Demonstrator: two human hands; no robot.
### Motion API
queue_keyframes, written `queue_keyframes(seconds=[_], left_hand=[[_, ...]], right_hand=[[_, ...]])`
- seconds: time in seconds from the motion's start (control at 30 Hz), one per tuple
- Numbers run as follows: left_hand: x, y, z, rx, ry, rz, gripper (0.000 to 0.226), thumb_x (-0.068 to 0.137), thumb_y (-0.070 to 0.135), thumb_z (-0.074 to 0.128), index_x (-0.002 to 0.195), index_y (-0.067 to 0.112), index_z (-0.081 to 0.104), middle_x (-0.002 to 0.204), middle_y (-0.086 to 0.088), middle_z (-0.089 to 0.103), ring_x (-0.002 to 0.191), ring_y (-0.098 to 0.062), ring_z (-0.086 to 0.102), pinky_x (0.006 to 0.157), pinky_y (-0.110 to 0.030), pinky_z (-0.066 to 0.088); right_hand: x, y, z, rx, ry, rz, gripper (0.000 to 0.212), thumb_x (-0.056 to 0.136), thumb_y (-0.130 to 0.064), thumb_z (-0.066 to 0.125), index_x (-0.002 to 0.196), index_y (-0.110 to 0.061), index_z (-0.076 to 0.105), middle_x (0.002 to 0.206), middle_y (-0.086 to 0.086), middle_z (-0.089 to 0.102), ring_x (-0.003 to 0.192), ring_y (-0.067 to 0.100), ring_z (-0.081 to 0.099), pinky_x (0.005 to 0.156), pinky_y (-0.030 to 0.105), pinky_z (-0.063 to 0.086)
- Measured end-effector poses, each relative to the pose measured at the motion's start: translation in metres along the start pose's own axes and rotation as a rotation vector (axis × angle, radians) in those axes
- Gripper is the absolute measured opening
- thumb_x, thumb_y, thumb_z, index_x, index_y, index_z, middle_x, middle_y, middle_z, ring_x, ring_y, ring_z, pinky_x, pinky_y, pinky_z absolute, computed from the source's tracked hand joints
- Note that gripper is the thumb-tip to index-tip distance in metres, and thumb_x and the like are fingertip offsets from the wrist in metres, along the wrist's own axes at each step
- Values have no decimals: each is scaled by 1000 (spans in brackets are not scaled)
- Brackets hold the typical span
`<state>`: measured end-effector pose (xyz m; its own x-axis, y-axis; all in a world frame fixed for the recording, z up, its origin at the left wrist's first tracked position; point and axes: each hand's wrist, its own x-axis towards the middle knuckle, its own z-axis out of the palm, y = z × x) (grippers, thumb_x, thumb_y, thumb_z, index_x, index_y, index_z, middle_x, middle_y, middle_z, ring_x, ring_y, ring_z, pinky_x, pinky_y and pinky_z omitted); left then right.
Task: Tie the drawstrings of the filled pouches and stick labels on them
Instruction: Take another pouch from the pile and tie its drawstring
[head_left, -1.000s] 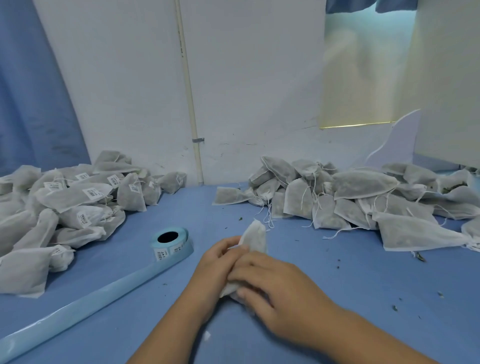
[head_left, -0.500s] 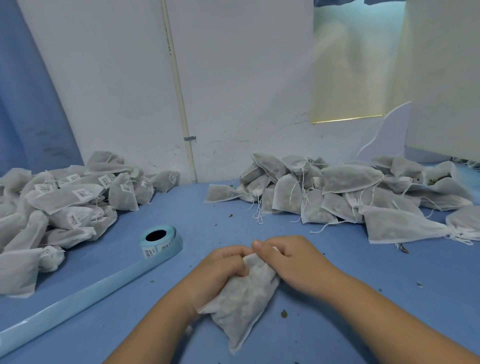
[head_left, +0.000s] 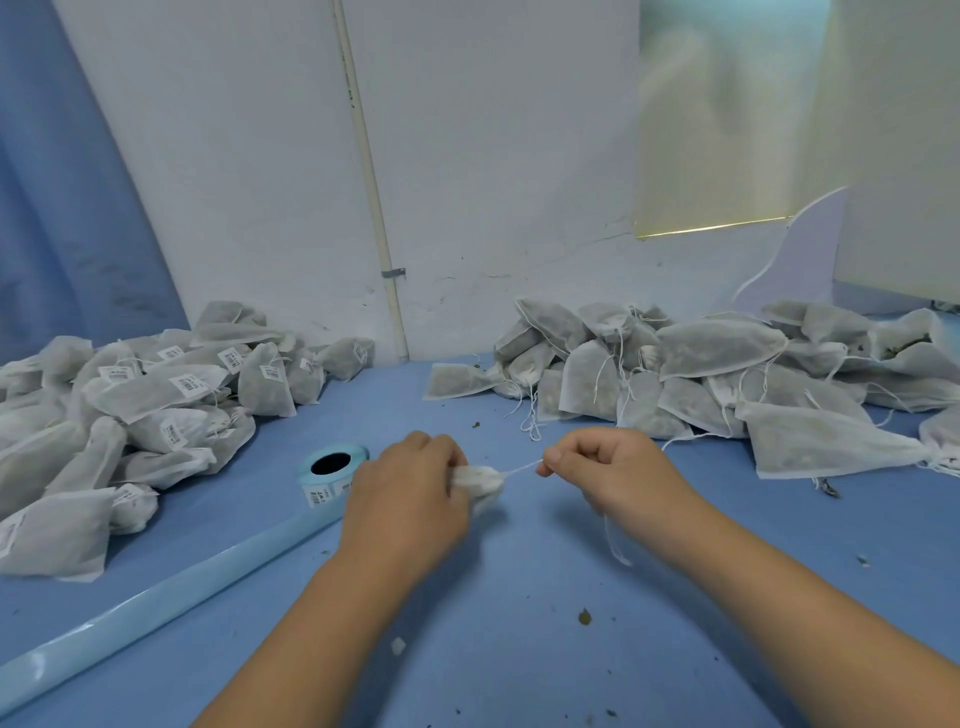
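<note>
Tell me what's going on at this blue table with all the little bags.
A person is closing a filled pouch. Their left hand grips its gathered neck while the right hand pinches the drawstring, which runs taut between the two hands. No label is visible on it. The label roll sits beside the left hand, the labelled pile lies to the left, and the unlabelled pile to the right.
</note>
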<state>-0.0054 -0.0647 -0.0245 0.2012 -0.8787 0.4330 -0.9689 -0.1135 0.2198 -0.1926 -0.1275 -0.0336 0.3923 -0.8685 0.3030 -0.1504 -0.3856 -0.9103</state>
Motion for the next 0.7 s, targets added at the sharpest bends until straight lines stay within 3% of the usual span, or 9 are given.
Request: queue_keyframes(seconds=[0.03, 0.1, 0.2, 0.33, 0.43, 0.6, 0.7], left_hand=[[0, 1, 2, 48, -28, 57, 29, 86, 24, 54, 113, 31, 56, 115, 10, 55, 107, -17, 54, 89, -32, 41], [-4, 6, 7, -180, -106, 184, 45, 85, 17, 55, 127, 32, 51, 124, 14, 52, 108, -6, 51, 91, -21, 39], [-15, 24, 12, -726, -266, 231, 42, 79, 17, 55, 113, 42, 54, 104, 23, 65, 91, 9, 57, 76, -5, 40], [-19, 31, 16, -925, -272, 63, 20, 91, 14, 57, 89, 31, 66, 76, 5, 71, 66, 1, 62, 66, -14, 46], [-16, 27, 8, -935, -309, -3, 32, 92, 17, 58, 65, 31, 68, 67, 9, 69, 59, -6, 58, 61, -23, 44], [-13, 27, -14, -1094, -358, -10, 20, 77, 30, 58, 62, 28, 70, 64, 7, 66, 60, -8, 59, 57, -15, 44], [-9, 26, -22, -1297, -341, -12, 18, 77, 29, 60, 66, 23, 74, 63, 2, 64, 57, -11, 57, 60, -19, 45]], right_hand=[[0, -2, 1, 30, -8, -5, 19, 91, -21, 63, 75, -16, 71, 46, -15, 42, 44, 4, 32, 47, 14, 27], [-2, -6, 2, 72, -41, -26, 17, 92, -16, 62, 77, -13, 70, 45, -17, 47, 42, -1, 38, 47, 8, 29], [-5, -9, 1, 96, -84, -42, 19, 92, -11, 61, 74, -10, 67, 44, -16, 50, 43, -1, 42, 48, 7, 33], [-5, -6, -9, 53, -69, -25, 23, 89, -17, 64, 67, -18, 69, 47, -9, 41, 47, 9, 31, 47, 16, 30], [-4, -3, -14, -27, -66, -43, 19, 88, -23, 65, 70, -22, 70, 49, -8, 43, 50, 11, 32, 49, 18, 30], [-7, 2, -10, -422, 91, -272, 22, 87, -31, 64, 66, -23, 65, 49, -12, 44, 48, 6, 38, 48, 17, 31], [-12, 0, -2, -456, 141, -393, 22, 90, -27, 60, 71, -17, 64, 55, -15, 49, 53, 6, 43, 50, 17, 32]])
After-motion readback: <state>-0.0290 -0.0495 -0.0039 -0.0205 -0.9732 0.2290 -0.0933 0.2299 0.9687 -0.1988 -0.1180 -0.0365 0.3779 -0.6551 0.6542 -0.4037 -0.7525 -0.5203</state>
